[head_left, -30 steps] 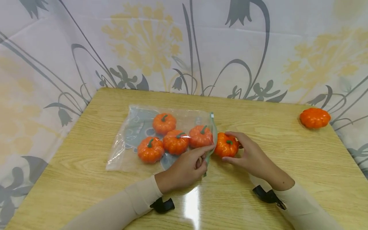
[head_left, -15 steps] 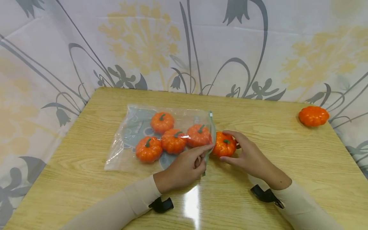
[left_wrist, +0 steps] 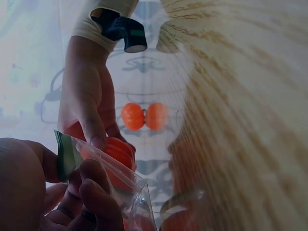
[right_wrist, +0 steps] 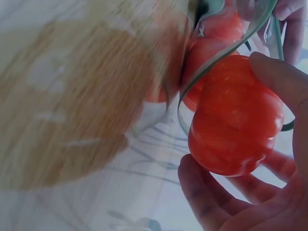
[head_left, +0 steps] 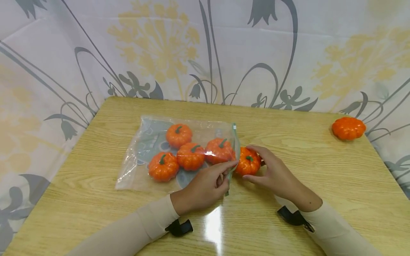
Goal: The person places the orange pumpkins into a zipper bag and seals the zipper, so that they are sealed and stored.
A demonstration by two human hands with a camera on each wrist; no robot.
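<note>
A clear zip bag (head_left: 131, 174) with a green-edged mouth lies flat, its mouth facing right. Inside it sit several small orange pumpkins (head_left: 163, 166) with green stems. My left hand (head_left: 205, 186) pinches the near side of the bag's mouth; in the left wrist view the green strip (left_wrist: 67, 156) runs between thumb and fingers. My right hand (head_left: 277, 174) grips another pumpkin (head_left: 250, 161) right at the mouth, thumb on the near side and fingers on the far side. In the right wrist view that pumpkin (right_wrist: 236, 118) overlaps the bag's opening, held up by its sides.
One more orange pumpkin (head_left: 348, 128) lies on its side at the table's far right corner. The wooden table (head_left: 288, 131) ends at a flower-patterned curtain (head_left: 230, 49) behind. Black wrist mounts (head_left: 179, 227) hang below both sleeves.
My right hand has moved slightly left with its pumpkin, bringing it closer into the bag's mouth. The bagged pumpkins have shifted a little left. My left hand keeps its pinch.
</note>
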